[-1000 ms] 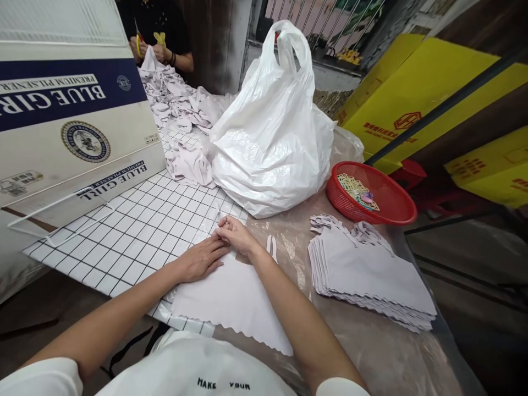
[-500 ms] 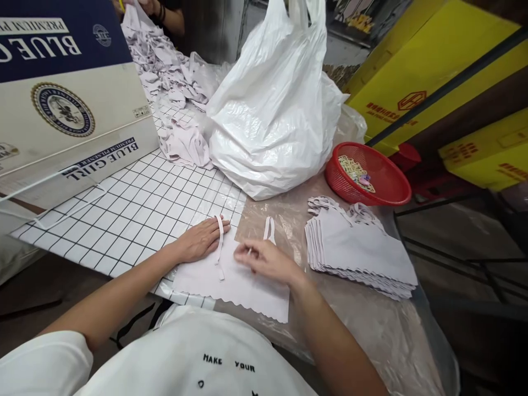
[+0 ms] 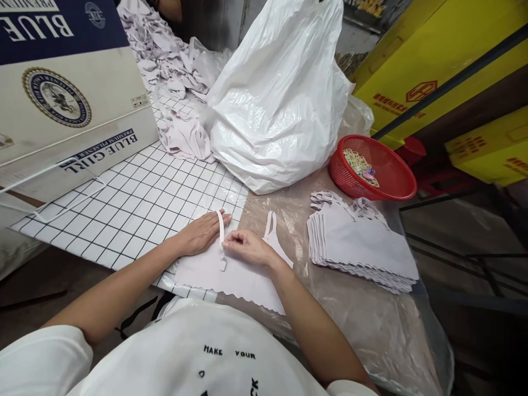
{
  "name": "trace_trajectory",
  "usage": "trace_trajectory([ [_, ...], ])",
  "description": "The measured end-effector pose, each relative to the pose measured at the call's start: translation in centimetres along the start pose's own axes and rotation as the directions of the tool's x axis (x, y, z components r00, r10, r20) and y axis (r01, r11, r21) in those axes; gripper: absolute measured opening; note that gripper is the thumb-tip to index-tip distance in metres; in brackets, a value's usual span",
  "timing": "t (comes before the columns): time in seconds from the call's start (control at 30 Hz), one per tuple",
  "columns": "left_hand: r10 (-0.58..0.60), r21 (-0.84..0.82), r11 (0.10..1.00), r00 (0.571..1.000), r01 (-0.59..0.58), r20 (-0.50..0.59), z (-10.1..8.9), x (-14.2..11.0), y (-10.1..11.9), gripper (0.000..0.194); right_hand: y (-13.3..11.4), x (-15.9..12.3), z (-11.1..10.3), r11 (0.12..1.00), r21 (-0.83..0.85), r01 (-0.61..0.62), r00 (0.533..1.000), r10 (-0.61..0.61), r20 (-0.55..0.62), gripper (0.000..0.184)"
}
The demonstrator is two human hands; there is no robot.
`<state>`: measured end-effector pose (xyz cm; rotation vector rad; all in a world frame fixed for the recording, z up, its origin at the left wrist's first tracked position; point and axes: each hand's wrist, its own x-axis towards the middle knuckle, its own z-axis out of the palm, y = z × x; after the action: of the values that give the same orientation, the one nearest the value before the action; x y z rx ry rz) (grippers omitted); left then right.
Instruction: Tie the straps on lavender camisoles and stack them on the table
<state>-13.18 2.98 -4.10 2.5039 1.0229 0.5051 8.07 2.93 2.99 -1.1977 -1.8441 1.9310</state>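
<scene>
A pale pink camisole top (image 3: 243,275) with a scalloped hem lies flat on the table before me. My left hand (image 3: 203,232) rests palm down on its left side, fingers stretched out, with one thin shoulder strap (image 3: 221,225) running over them. Thumb and forefinger of my right hand (image 3: 247,246) pinch that strap just below the left fingers; its loose lower end hangs onto the cloth. The other strap loop (image 3: 270,224) stands out on the right, beyond my right hand. To the right lies a neat stack of matching tops (image 3: 358,242).
A full white plastic bag (image 3: 280,104) stands behind the top. Beside it is a red basket (image 3: 396,170) with small rings in it. A carton (image 3: 82,99) stands at left; a heap of pale garments (image 3: 165,60) lies behind, near another person's arm (image 3: 170,10).
My right hand has moved left and closed on the strap, whose loose end has shifted. My left hand stays flat on the top. The view has moved slightly.
</scene>
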Motion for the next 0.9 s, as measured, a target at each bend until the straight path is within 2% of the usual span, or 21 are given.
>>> trace_trajectory([
  [0.07, 0.006, 0.002, 1.0, 1.0, -0.006, -0.008, 0.1, 0.0, -0.1, 0.055, 0.0, -1.7, 0.0, 0.999, 0.048, -0.011, 0.987, 0.003, 0.158, 0.033],
  [0.13, 0.012, 0.006, 1.0, 1.0, -0.012, -0.019, 0.2, 0.0, -0.2, 0.056, 0.2, -2.6, 0.0, 0.999, 0.026, -0.034, 0.983, 0.028, 0.18, 0.033],
  [0.23, 0.026, 0.011, 1.0, 0.999, -0.026, -0.031, 0.3, 0.0, -0.1, 0.058, 0.7, -2.1, 0.2, 0.995, -0.071, -0.064, 0.996, 0.059, -0.06, 0.036],
  [0.33, 0.024, 0.006, 1.0, 0.999, -0.024, -0.037, 0.2, 0.0, -0.1, 0.06, 0.9, 0.2, 0.7, 0.987, -0.116, -0.108, 0.955, 0.071, -0.289, 0.035],
  [0.47, -0.005, -0.023, 1.0, 0.999, 0.004, -0.045, 0.2, 0.0, -0.1, 0.061, 0.7, 2.7, 1.5, 0.985, -0.162, -0.055, 0.935, -0.006, -0.355, 0.027],
  [0.6, 0.005, -0.045, 0.999, 0.999, -0.006, -0.039, 0.0, 0.0, -0.1, 0.059, 0.9, 2.5, 1.5, 0.997, -0.075, -0.016, 0.953, -0.008, -0.302, 0.02],
  [0.73, -0.012, -0.055, 0.998, 0.999, 0.01, -0.036, -0.2, 0.1, 0.0, 0.055, 0.7, 0.9, 1.2, 0.978, 0.207, 0.015, 0.978, 0.029, -0.209, 0.023],
  [0.83, -0.022, -0.066, 0.998, 0.999, 0.019, -0.042, -0.4, 0.1, 0.0, 0.055, 0.1, -0.4, 1.3, 0.914, 0.402, -0.048, 0.993, 0.086, -0.077, 0.029],
  [0.9, -0.027, -0.071, 0.997, 0.999, 0.023, -0.046, -0.4, 0.1, 0.0, 0.055, -0.1, -1.3, 1.3, 0.892, 0.442, -0.091, 0.993, 0.113, -0.023, 0.035],
])
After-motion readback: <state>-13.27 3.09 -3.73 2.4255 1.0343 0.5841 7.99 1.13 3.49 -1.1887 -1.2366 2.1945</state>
